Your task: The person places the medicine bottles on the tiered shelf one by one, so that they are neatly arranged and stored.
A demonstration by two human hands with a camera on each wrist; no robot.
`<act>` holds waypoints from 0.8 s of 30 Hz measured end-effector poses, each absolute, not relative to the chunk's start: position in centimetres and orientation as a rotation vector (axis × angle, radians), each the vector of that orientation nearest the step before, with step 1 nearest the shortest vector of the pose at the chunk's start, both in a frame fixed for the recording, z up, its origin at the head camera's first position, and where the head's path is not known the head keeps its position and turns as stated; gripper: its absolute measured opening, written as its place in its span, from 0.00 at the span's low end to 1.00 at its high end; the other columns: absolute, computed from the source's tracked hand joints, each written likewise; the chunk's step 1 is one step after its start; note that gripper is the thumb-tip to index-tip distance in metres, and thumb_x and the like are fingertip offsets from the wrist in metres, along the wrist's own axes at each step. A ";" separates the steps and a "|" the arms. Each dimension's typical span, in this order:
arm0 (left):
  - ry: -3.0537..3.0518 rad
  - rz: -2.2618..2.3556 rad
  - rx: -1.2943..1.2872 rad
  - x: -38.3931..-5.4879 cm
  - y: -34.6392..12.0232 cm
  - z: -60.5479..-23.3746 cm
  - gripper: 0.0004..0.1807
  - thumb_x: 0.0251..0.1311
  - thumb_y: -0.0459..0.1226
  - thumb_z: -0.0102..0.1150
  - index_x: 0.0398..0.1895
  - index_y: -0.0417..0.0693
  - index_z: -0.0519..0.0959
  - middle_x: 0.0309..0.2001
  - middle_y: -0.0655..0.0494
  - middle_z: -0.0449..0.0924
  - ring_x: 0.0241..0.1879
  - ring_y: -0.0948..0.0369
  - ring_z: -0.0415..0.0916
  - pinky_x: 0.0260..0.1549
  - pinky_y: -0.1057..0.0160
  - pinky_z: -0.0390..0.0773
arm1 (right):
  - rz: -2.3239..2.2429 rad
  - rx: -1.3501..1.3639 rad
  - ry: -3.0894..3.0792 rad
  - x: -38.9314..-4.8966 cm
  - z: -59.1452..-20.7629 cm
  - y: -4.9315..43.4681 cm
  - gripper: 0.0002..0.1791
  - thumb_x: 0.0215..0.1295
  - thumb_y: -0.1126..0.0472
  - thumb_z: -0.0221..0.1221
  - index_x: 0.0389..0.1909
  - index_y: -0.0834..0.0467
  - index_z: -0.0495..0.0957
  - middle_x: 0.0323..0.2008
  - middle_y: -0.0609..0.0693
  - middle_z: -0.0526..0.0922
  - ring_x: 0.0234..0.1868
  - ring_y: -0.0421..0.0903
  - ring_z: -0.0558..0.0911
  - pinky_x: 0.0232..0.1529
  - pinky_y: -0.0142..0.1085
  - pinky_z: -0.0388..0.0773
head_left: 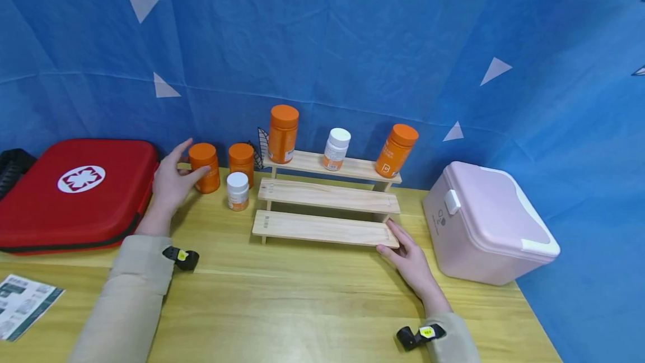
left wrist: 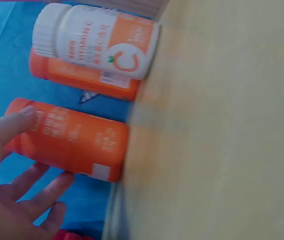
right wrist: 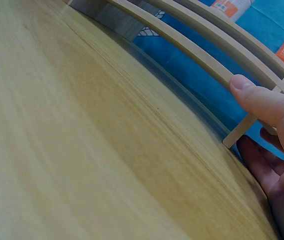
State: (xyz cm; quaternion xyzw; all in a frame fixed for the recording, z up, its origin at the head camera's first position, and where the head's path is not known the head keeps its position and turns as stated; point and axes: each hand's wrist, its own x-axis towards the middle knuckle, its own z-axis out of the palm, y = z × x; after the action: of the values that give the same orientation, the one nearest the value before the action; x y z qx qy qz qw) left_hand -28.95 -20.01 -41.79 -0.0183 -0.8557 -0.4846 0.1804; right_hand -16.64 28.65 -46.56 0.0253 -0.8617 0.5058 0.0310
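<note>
My left hand (head_left: pixel 172 184) is at an orange bottle (head_left: pixel 204 168) with an orange cap. In the left wrist view its thumb (left wrist: pixel 12 125) lies over the bottle near the cap, while the other fingers spread loosely beside it. Close by stand a second orange bottle (head_left: pixel 242 159) and a small white vitamin C bottle (head_left: pixel 238 191). My right hand (head_left: pixel 414 265) grips the right end of the lowest board of a three-tier wooden shelf (head_left: pixel 322 228), thumb on the front edge. On the top tier are an orange bottle (head_left: pixel 283 134), a white bottle (head_left: pixel 336 150) and a tilted orange bottle (head_left: pixel 396 152).
A red first-aid case (head_left: pixel 111 195) lies at the left, with a printed card (head_left: pixel 25 304) in front of it. At the right sits a pink lidded box (head_left: pixel 484 228). A blue cloth (head_left: pixel 322 43) hangs behind the wooden table (head_left: pixel 282 307).
</note>
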 end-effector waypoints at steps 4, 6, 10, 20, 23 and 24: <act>-2.468 -1.287 -0.065 -28.4 -20.2 -41.1 0.34 0.61 0.43 0.63 0.70 0.46 0.64 0.58 0.33 0.69 0.46 0.40 0.72 0.48 0.43 0.72 | 1.572 0.082 -2.654 -16.7 -46.7 28.6 0.40 0.62 0.54 0.64 0.73 0.52 0.57 0.73 0.56 0.51 0.71 0.53 0.55 0.62 0.35 0.59; -2.457 -1.274 -0.066 -28.3 -20.2 -40.6 0.34 0.61 0.44 0.63 0.69 0.45 0.65 0.58 0.34 0.70 0.46 0.40 0.73 0.46 0.45 0.73 | 1.584 0.084 -2.651 -16.7 -46.8 28.6 0.40 0.62 0.54 0.64 0.73 0.52 0.57 0.73 0.56 0.51 0.71 0.54 0.55 0.62 0.34 0.58; -2.389 -1.222 -0.044 -27.8 -20.1 -39.2 0.33 0.59 0.43 0.64 0.67 0.45 0.68 0.55 0.37 0.74 0.45 0.43 0.74 0.41 0.59 0.73 | 1.586 0.092 -2.652 -16.7 -46.9 28.7 0.40 0.62 0.54 0.63 0.73 0.51 0.57 0.73 0.56 0.50 0.71 0.54 0.54 0.63 0.36 0.58; -2.220 -1.235 -0.068 -24.9 -18.2 -33.7 0.33 0.56 0.47 0.67 0.66 0.58 0.71 0.50 0.44 0.76 0.40 0.52 0.74 0.35 0.73 0.69 | 1.528 0.075 -2.670 -16.7 -46.8 28.8 0.40 0.61 0.50 0.63 0.72 0.50 0.58 0.73 0.54 0.53 0.71 0.53 0.55 0.63 0.37 0.59; -2.194 -1.255 -0.151 -24.0 -16.9 -32.8 0.32 0.55 0.46 0.68 0.65 0.58 0.72 0.49 0.46 0.77 0.38 0.54 0.74 0.35 0.75 0.70 | 1.522 0.077 -2.676 -16.7 -46.9 28.8 0.40 0.62 0.50 0.63 0.73 0.50 0.58 0.73 0.55 0.53 0.71 0.53 0.55 0.63 0.38 0.59; -2.188 -1.263 -0.187 -23.8 -16.3 -32.6 0.32 0.55 0.45 0.68 0.65 0.57 0.72 0.49 0.46 0.77 0.38 0.55 0.74 0.35 0.76 0.70 | 1.525 0.073 -2.681 -16.6 -46.5 28.6 0.40 0.62 0.51 0.63 0.73 0.52 0.58 0.73 0.56 0.53 0.71 0.54 0.55 0.63 0.38 0.59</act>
State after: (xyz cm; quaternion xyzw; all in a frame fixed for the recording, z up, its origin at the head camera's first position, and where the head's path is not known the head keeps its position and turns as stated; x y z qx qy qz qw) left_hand -23.77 -16.34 -32.57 -0.0705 -0.8240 -0.4758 0.2995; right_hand -16.61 28.64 -46.46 0.0236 -0.8687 0.4940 0.0284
